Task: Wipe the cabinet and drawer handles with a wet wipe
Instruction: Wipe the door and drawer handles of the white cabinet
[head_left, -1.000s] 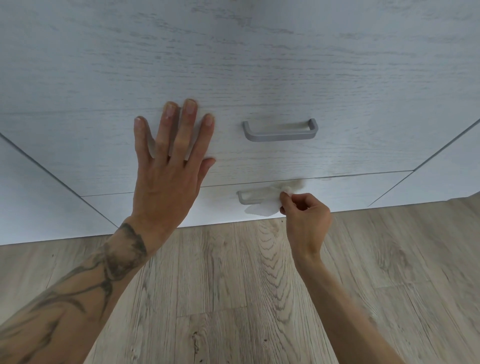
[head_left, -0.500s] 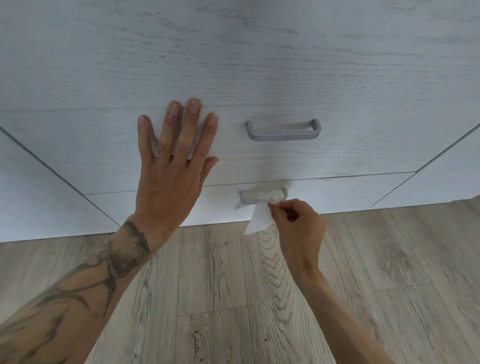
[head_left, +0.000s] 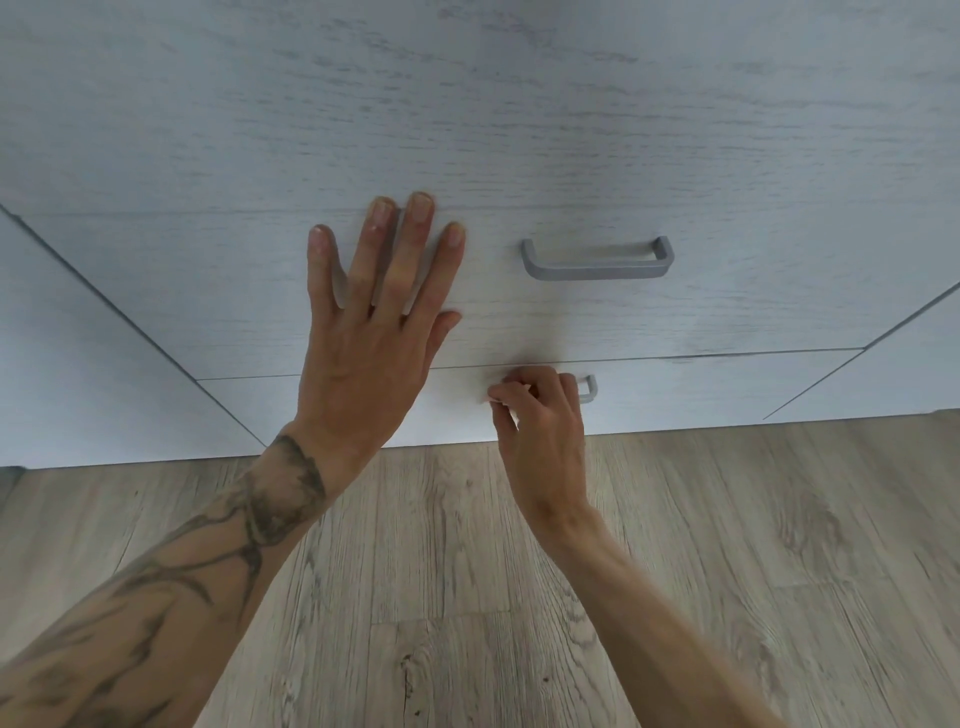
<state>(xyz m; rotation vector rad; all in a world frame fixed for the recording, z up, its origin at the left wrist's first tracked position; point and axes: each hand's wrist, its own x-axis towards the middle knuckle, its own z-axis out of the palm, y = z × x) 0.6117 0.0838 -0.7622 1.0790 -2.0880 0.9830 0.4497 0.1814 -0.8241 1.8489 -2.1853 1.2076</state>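
Wiping the bottom drawer handle (head_left: 587, 388)
My right grip (head_left: 540, 421) seems to pinch the wet wipe (head_left: 496, 399) round it, left grip (head_left: 363, 338) flat, open; I aim end to end.

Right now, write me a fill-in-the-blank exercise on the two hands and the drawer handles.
1. The left hand lies flat on the ____ of the two drawer fronts.
2. The right hand, pinching the wet wipe, covers the lower handle except its ____ end.
3. The upper handle is touched by ____ hand.
Missing words: upper; right; neither.
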